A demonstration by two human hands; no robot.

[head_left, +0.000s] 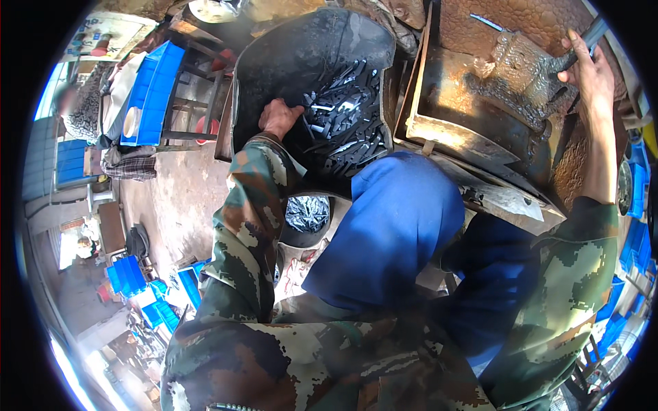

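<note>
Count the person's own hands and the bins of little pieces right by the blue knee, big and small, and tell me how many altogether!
Hands: 2 (left hand, right hand)
Big dark bin: 1
Small bin: 1
Total: 4

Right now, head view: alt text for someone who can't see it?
A person's left hand is in a black bin, beside heaped dark strips; the right hand is at a dark bar near a grimy metal tray. Camouflage sleeves and a blue-clad knee show below.
</note>
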